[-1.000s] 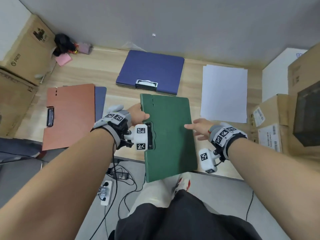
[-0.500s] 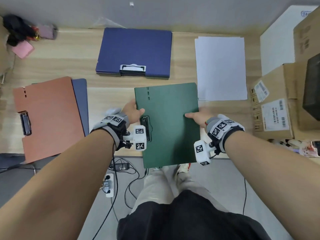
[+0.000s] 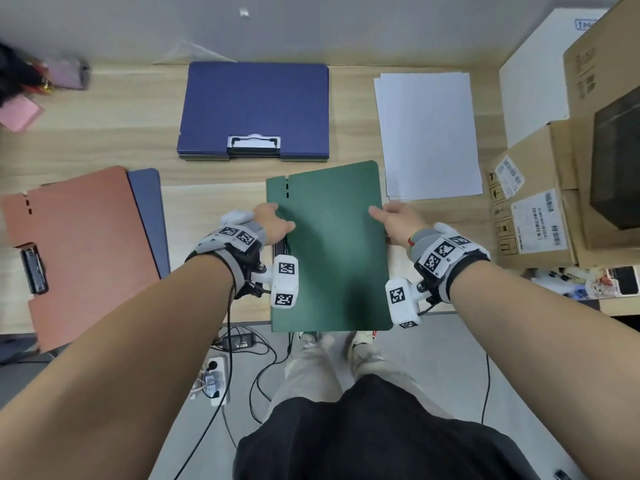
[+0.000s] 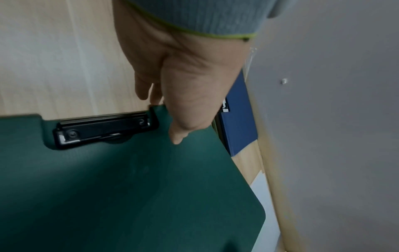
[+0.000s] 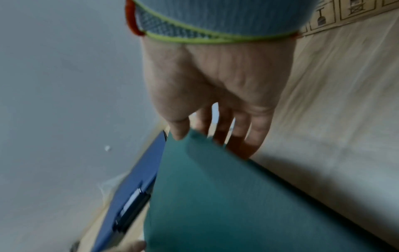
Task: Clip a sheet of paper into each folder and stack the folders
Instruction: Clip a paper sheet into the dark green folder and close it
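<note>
The green folder (image 3: pixel 332 244) is held closed between both hands at the near edge of the table (image 3: pixel 214 199), its lower end hanging out past the edge over the floor. The left hand (image 3: pixel 273 225) pinches the spine side just above the black clip (image 4: pixel 103 127) — thumb on the cover, fingers tucked underneath. The right hand (image 3: pixel 398 220) grips the opposite long edge the same way, thumb on top and fingers curled beneath.

It looks like a stiff, flat board-type folder, light enough for a pinch at each side; the cover seems matte, so probably not slippery. The free edge on the right is likely the place to lift the cover open, while the clip side gives the firmest hold. The loose paper (image 3: pixel 429 133) just beyond the right hand is thin and floppy — best slid off the stack. A blue folder (image 3: pixel 256 105) lies farther back.
</note>
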The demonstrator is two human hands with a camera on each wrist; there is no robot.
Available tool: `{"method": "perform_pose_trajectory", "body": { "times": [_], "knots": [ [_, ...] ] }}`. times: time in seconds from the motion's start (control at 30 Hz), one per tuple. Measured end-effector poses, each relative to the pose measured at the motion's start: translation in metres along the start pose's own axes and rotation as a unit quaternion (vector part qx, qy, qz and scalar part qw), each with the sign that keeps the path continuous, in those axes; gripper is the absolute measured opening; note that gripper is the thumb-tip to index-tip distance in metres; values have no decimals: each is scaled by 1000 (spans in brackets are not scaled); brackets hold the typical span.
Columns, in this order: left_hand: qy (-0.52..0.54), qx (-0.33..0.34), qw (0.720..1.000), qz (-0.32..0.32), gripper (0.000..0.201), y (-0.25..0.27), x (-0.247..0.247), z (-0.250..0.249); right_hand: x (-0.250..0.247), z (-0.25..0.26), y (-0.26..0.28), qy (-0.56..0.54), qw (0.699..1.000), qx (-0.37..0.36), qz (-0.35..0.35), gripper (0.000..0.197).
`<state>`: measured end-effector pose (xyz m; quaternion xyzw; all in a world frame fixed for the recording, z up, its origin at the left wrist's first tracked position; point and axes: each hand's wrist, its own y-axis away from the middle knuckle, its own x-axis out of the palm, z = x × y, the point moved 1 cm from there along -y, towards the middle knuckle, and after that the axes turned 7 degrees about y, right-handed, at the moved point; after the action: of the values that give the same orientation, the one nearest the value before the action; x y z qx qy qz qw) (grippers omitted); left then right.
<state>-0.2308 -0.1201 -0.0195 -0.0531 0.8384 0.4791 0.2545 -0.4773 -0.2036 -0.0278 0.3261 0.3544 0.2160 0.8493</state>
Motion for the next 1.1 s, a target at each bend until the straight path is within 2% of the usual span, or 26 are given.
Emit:
{"method": "perform_pose_trajectory", "body": {
  "times": [0.1, 0.17, 0.23, 0.33, 0.43, 0.47, 0.57, 0.6, 0.67, 0.7, 0.73, 0.77, 0.8, 0.83, 0.87, 0.93, 0.97, 1.03, 1.07, 1.1],
  "knots": [
    [39, 31, 999, -10, 72, 12, -8, -15, -16, 25, 17, -122, 990, 23, 74, 49],
    [86, 47, 995, -8, 79, 28, -15, -33, -23, 47, 29, -162, 978, 2, 131, 59],
    [142, 61, 988, 2, 89, 49, -25, -50, -22, 72, 41, -166, 968, -38, 187, 67],
    [145, 80, 986, 11, 102, 69, -37, -70, -9, 104, 47, -154, 957, -68, 237, 72],
    [140, 96, 985, -35, 88, 80, -58, -66, 14, 126, 47, -139, 958, -69, 242, 69],
    [134, 94, 985, -57, 77, 80, -66, -61, 19, 127, 45, -125, 964, -63, 228, 67],
    [162, 73, 966, -188, 54, 80, -93, -41, 38, 121, 34, -13, 983, -31, 181, 53],
    [178, 60, 952, -242, 44, 74, -98, -33, 41, 112, 28, 55, 984, -19, 168, 51],
    [130, 62, 898, -415, 32, 69, -118, -5, 52, 98, 19, 197, 968, 6, 157, 55],
    [72, 53, 904, -419, 35, 66, -127, 7, 56, 91, 16, 245, 957, 13, 156, 58],
    [-26, 37, 886, -461, 59, 54, -130, 21, 62, 87, 14, 284, 946, 12, 157, 59],
    [-100, 34, 904, -414, 81, 41, -129, 38, 65, 83, 14, 316, 936, 4, 155, 58],
    [-135, 17, 930, -342, 89, 36, -127, 52, 65, 80, 14, 339, 928, -7, 152, 56],
    [-145, -3, 948, -285, 88, 30, -125, 67, 67, 80, 14, 353, 924, -18, 149, 54],
    [-152, -24, 948, -280, 80, 26, -124, 78, 68, 80, 12, 355, 923, -21, 146, 52],
    [-187, -67, 932, -304, 51, 12, -114, 95, 67, 82, 11, 349, 926, -17, 146, 52],
    [-217, -78, 933, -274, 40, 8, -111, 97, 65, 84, 10, 347, 926, -10, 147, 52],
    [-253, -63, 951, -166, 39, -7, -101, 103, 62, 84, 6, 347, 927, -4, 145, 51],
    [-253, -64, 958, -120, 38, -8, -97, 104, 61, 84, 6, 348, 926, -5, 143, 51],
    [-240, -70, 964, -87, 28, -10, -94, 105, 60, 83, 6, 348, 927, -6, 140, 51]
  ]
}}
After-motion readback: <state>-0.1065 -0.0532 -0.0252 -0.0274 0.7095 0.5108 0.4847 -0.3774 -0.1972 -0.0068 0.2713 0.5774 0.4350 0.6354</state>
